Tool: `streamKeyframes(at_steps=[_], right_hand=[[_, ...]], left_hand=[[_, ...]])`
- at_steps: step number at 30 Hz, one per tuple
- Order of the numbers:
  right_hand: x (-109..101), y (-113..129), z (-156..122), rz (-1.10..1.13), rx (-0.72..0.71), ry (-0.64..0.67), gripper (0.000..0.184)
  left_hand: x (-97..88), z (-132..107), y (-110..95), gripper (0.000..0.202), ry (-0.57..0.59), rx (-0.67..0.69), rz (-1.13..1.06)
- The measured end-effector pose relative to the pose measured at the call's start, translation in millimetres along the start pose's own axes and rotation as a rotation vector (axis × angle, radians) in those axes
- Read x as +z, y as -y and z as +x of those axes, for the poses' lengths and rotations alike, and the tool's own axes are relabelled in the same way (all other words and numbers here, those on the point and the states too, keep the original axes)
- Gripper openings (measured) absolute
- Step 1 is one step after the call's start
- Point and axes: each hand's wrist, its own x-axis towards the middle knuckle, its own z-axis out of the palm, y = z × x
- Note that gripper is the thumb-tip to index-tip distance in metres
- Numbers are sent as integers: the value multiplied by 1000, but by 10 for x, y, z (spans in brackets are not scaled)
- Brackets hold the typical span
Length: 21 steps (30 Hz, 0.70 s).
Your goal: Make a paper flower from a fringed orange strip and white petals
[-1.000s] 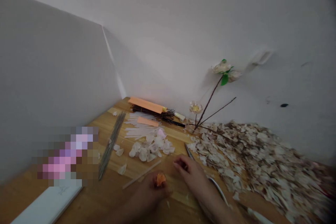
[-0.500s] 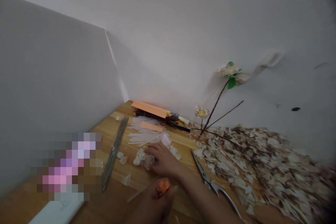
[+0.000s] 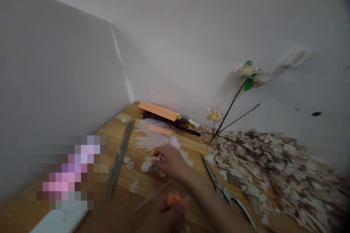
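Note:
Low in the view, my left hand (image 3: 168, 214) is closed around a frilly orange flower piece (image 3: 173, 200), its lower part hidden by the fingers. Ahead of it, my right hand (image 3: 172, 162) reaches down with fingers pinched on a whitish petal (image 3: 161, 157). Loose white petals (image 3: 147, 164) lie under and beside those fingertips. A thin pale strip (image 3: 150, 197) rests on the wood just left of my left hand. To the right of my right forearm are scissors (image 3: 218, 185) with their blades together.
A big heap of dried-looking petals (image 3: 273, 164) covers the right side. Grey wires (image 3: 120, 160) lie left; pale strips (image 3: 149, 142), orange paper (image 3: 158, 111) and dark stems (image 3: 164, 118) lie behind. An artificial flower stem (image 3: 232, 105) stands near the wall. A blurred-out object (image 3: 71, 171) is at left.
The right hand's fingers have drawn together at the white petals. The left hand, with the orange flower piece, has shifted slightly down and right. The whole view has turned a little.

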Motion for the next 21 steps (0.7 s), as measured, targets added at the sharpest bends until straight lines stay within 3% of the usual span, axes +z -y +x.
streamKeyframes(at_steps=[5, 9, 12, 15, 18, 21], right_hand=[[399, 333, 315, 78, -69, 26, 19], [481, 440, 425, 164, -66, 44, 15], [375, 335, 387, 253, -11, 15, 10], [140, 78, 201, 349, 97, -70, 12], [-117, -241, -138, 435, 241, -195, 21], [-237, -476, -538, 556, 360, -306, 19]], left_hand=[[-65, -20, -70, 53, 162, -36, 53], [-133, -22, -64, 48, 241, -33, -19], [-139, -33, -72, 42, 260, -43, -101], [-96, -14, -73, 34, 265, -18, -253], [-43, 53, -44, 35, 123, -33, -382], [-42, 156, 36, 41, -64, -96, -288]])
